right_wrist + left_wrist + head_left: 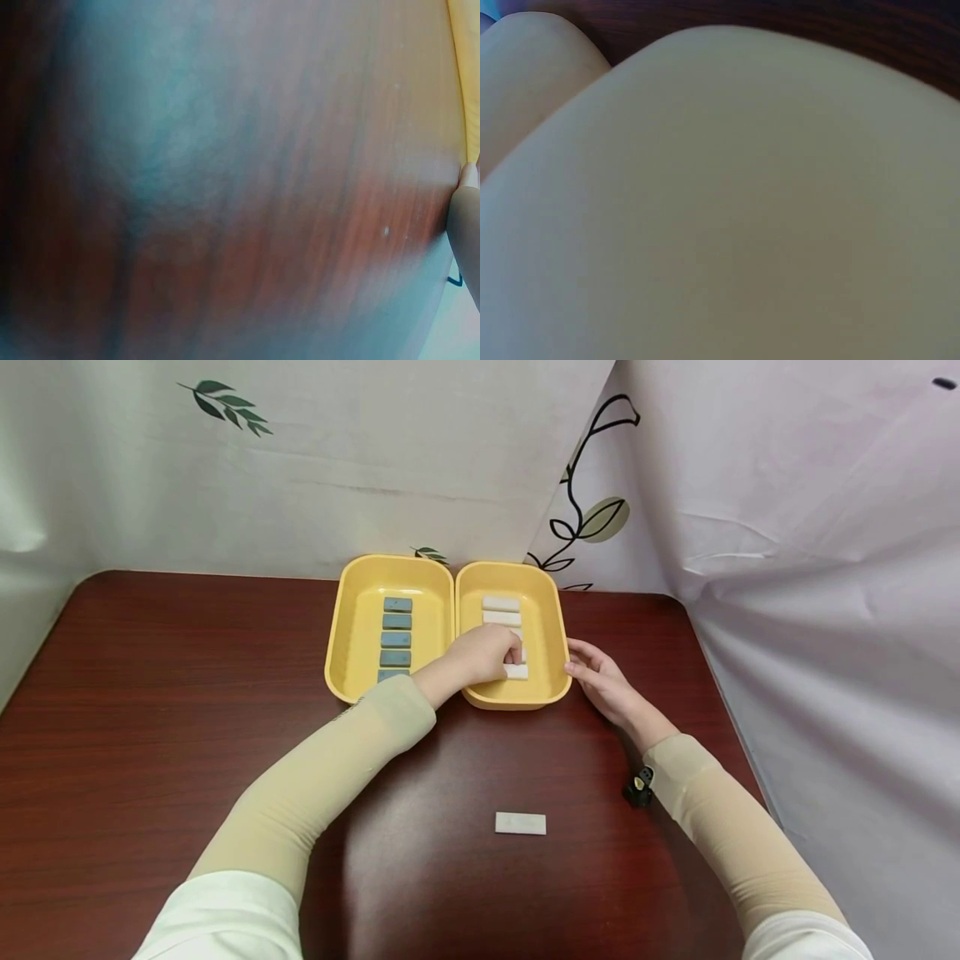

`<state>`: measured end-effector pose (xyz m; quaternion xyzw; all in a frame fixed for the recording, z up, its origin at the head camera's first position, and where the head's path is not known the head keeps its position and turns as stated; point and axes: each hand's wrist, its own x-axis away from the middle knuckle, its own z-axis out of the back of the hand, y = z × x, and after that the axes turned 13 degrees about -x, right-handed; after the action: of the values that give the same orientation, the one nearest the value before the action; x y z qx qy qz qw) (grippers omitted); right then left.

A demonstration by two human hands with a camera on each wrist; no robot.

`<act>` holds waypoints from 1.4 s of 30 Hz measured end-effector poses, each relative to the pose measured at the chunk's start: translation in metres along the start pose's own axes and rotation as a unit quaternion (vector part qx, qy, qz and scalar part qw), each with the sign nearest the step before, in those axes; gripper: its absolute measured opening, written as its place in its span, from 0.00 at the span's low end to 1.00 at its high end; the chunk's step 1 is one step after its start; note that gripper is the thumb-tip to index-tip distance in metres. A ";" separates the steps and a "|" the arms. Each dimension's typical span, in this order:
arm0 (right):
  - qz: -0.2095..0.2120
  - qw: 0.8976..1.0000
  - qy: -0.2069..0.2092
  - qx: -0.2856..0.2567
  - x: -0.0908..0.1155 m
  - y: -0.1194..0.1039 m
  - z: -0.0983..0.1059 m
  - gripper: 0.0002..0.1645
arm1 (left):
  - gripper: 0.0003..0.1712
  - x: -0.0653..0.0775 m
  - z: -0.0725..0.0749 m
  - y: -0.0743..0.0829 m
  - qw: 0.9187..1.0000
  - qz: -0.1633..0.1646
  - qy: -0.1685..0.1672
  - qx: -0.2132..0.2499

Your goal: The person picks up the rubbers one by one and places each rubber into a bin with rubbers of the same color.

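Observation:
My left hand [483, 653] reaches into the right-hand yellow tray [555, 618], its fingers curled downward. It pinches the nearest white block [516, 672] of a row there; the fingertips are partly hidden. Farther back in that row lie more white blocks [501, 603]. Against the outer right wall of this tray rest the extended fingers and thumb of my right hand [606, 687]. The right wrist view catches only a bit of that hand [466, 217] beside the yellow wall [470, 82]. A pale sleeve [727, 187] fills the left wrist view.
A second yellow tray [337, 635] adjoins on the left, with a column of several blue-grey blocks [396, 640]. One white block [521, 823] lies on the dark red-brown table [187, 693] nearer the body. Patterned white curtains [375, 460] stand behind and to the right.

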<state>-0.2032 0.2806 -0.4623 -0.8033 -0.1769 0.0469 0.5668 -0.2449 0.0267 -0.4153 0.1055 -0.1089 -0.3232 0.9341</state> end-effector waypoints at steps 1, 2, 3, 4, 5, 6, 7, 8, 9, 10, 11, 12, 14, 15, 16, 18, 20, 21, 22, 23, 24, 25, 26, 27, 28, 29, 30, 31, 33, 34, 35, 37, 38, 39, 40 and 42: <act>-0.001 1.000 0.001 0.001 0.000 0.000 0.000 0.34 | 0.13 0.000 0.000 0.000 1.000 -0.001 0.000 0.001; -0.001 1.000 0.002 0.001 0.000 0.000 0.000 0.34 | 0.13 0.000 0.000 0.000 1.000 -0.001 0.000 0.001; -0.002 1.000 0.003 0.002 0.000 0.000 -0.001 0.34 | 0.13 0.000 0.001 0.000 1.000 -0.002 0.001 0.002; -0.003 1.000 0.002 0.003 0.000 0.000 -0.001 0.34 | 0.13 0.000 0.001 0.000 1.000 -0.004 0.002 0.002; -0.004 1.000 0.002 0.003 0.000 0.000 -0.001 0.34 | 0.13 0.001 0.002 0.000 1.000 -0.006 0.003 0.004; -0.004 1.000 0.004 0.003 0.000 0.000 -0.001 0.34 | 0.13 0.001 0.002 0.000 1.000 -0.009 0.005 0.004; -0.003 1.000 0.004 0.003 0.001 0.000 0.000 0.34 | 0.13 0.001 0.003 0.000 1.000 -0.011 0.007 0.005; -0.003 1.000 0.003 0.004 0.001 0.000 0.000 0.34 | 0.13 0.001 0.004 0.000 1.000 -0.015 0.008 0.005; -0.003 1.000 0.004 0.004 0.001 -0.001 0.000 0.34 | 0.13 0.001 0.005 0.001 1.000 -0.017 0.010 0.006; -0.003 1.000 0.004 0.005 0.001 -0.001 0.000 0.34 | 0.13 0.001 0.007 0.002 1.000 -0.019 0.011 0.007; -0.002 1.000 0.004 0.006 0.001 -0.001 0.000 0.35 | 0.13 0.001 0.008 0.002 1.000 -0.021 0.011 0.007; -0.003 1.000 0.005 0.006 0.001 -0.001 0.000 0.35 | 0.13 0.002 0.009 0.003 1.000 -0.022 0.012 0.007; -0.005 1.000 0.004 0.010 0.001 -0.001 0.000 0.35 | 0.13 0.003 0.013 0.005 1.000 -0.023 0.013 0.010; -0.006 1.000 0.004 0.013 0.001 -0.001 0.000 0.35 | 0.13 0.003 0.015 0.006 1.000 -0.023 0.013 0.012; -0.007 1.000 0.004 0.014 0.001 -0.001 0.000 0.35 | 0.12 0.004 0.017 0.007 1.000 -0.023 0.013 0.014; -0.008 1.000 0.004 0.015 0.001 0.000 0.000 0.35 | 0.12 0.006 0.020 0.009 1.000 -0.023 0.012 0.017; -0.008 1.000 0.006 0.016 0.001 0.000 0.000 0.35 | 0.12 0.008 0.023 0.011 0.999 -0.025 0.011 0.021; -0.008 1.000 0.005 0.014 0.001 0.000 0.000 0.35 | 0.12 0.009 0.024 0.012 0.999 -0.027 0.012 0.024; -0.008 1.000 0.006 0.013 0.001 0.000 0.001 0.35 | 0.12 0.011 0.025 0.012 0.999 -0.030 0.012 0.029; -0.007 1.000 0.006 0.013 0.001 0.000 0.001 0.35 | 0.12 0.012 0.026 0.013 0.999 -0.033 0.013 0.032; -0.007 1.000 0.005 0.012 0.001 0.000 0.001 0.35 | 0.12 0.014 0.027 0.013 0.999 -0.038 0.015 0.036; -0.007 1.000 0.005 0.012 0.001 0.000 0.001 0.35 | 0.12 0.015 0.027 0.014 0.998 -0.044 0.018 0.041; -0.006 1.000 0.004 0.011 0.001 0.000 0.001 0.35 | 0.12 0.017 0.028 0.014 0.997 -0.050 0.021 0.046; -0.006 1.000 0.003 0.012 0.001 0.001 0.001 0.35 | 0.12 0.019 0.028 0.014 0.997 -0.056 0.024 0.050; -0.005 1.000 0.004 0.011 0.001 0.001 0.001 0.35 | 0.11 0.021 0.027 0.014 0.996 -0.061 0.029 0.052; -0.005 1.000 0.005 0.011 0.001 0.001 0.001 0.35 | 0.10 0.023 0.027 0.014 0.996 -0.067 0.033 0.054; -0.005 1.000 0.005 0.010 0.001 0.001 0.001 0.35 | 0.10 0.024 0.027 0.014 0.995 -0.071 0.036 0.058; -0.005 1.000 0.006 0.010 0.001 0.001 0.001 0.35 | 0.09 0.026 0.026 0.015 0.995 -0.075 0.038 0.062; -0.005 1.000 0.006 0.011 0.001 0.001 0.001 0.35 | 0.08 0.029 0.025 0.015 0.994 -0.079 0.042 0.069; -0.005 1.000 0.007 0.010 0.001 0.001 0.001 0.35 | 0.08 0.031 0.025 0.016 0.993 -0.081 0.043 0.073; -0.005 1.000 0.008 0.010 0.001 0.001 0.001 0.35 | 0.09 0.033 0.024 0.017 0.993 -0.083 0.043 0.076; -0.004 1.000 0.008 0.010 0.000 0.001 0.000 0.35 | 0.09 0.037 0.024 0.019 0.992 -0.087 0.043 0.079; -0.003 1.000 0.007 0.009 0.000 0.001 0.000 0.35 | 0.10 0.039 0.024 0.021 0.992 -0.090 0.042 0.080; -0.002 1.000 0.007 0.008 0.000 0.001 0.000 0.35 | 0.10 0.041 0.024 0.022 0.992 -0.092 0.041 0.081; -0.001 1.000 0.007 0.007 0.000 0.001 0.000 0.35 | 0.10 0.044 0.024 0.024 0.991 -0.095 0.041 0.082; 0.001 1.000 0.005 0.006 0.000 0.001 0.000 0.35 | 0.11 0.048 0.023 0.027 0.991 -0.101 0.043 0.081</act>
<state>-0.2030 0.2801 -0.4636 -0.8001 -0.1732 0.0445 0.5726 -0.1988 0.0143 -0.3797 0.2050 -0.0830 -0.4016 0.8887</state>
